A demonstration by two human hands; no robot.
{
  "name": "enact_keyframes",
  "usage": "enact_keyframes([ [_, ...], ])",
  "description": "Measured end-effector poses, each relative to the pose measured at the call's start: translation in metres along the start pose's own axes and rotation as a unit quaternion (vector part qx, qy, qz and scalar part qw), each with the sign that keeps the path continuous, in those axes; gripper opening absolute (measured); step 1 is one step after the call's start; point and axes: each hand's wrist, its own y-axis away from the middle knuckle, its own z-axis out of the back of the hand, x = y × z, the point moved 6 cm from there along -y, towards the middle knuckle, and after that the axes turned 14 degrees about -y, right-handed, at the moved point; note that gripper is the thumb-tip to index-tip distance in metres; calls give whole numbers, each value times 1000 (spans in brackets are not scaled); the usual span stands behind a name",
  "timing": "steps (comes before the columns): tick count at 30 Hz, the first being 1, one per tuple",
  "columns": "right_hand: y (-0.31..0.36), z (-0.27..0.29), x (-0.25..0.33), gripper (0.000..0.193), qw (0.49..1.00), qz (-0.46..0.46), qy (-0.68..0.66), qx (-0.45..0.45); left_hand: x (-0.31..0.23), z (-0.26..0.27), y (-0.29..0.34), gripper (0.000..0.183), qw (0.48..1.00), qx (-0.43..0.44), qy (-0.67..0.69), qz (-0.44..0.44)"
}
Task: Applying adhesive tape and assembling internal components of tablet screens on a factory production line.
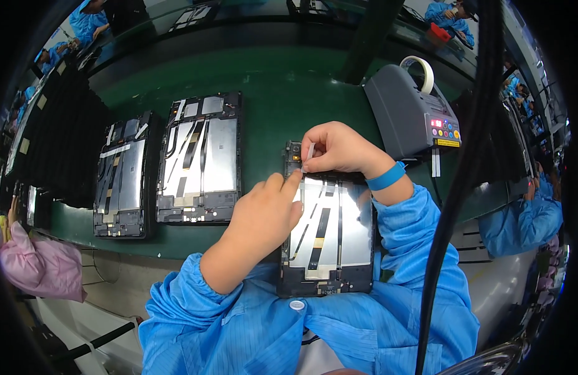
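Black cable (pixel 481 112) closest to lens. Opened tablet (pixel 329 234) is under both hands. Right hand (pixel 342 148) pinches white tape strip (pixel 311 151) at its top end; left hand (pixel 264 209) has index down there, thumb apart. Strip looks only partly laid. Far-left tablet (pixel 123 178) and neighbouring tablet (pixel 207 156) already carry strips.

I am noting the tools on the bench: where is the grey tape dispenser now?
In the head view, the grey tape dispenser stands on the green table at upper right, beyond and right of the right hand.
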Motion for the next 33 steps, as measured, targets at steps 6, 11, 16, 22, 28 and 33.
enact_keyframes([
  [6, 3, -5, 2, 9, 999, 13, 49, -19, 0, 1, 0, 48, 1000, -2, 10, -5],
  [11, 5, -10, 12, 8, 986, 61, 149, -32, 2, -1, 1, 49, 1000, -1, 10, -9],
  [16, 7, -15, 20, 14, 969, 91, 225, -37, 0, 0, -1, 51, 999, -5, -38, -12],
  [22, 13, -13, 27, 24, 959, 97, 243, -109, -4, 1, 1, 49, 996, -17, -90, -22],
  [28, 14, 4, 5, 12, 990, 20, 44, -131, -3, -1, -1, 47, 997, -30, -69, -26],
  [33, 10, 3, 0, 8, 989, 12, 21, -149, -1, 1, -2, 48, 998, -18, -55, -29],
])
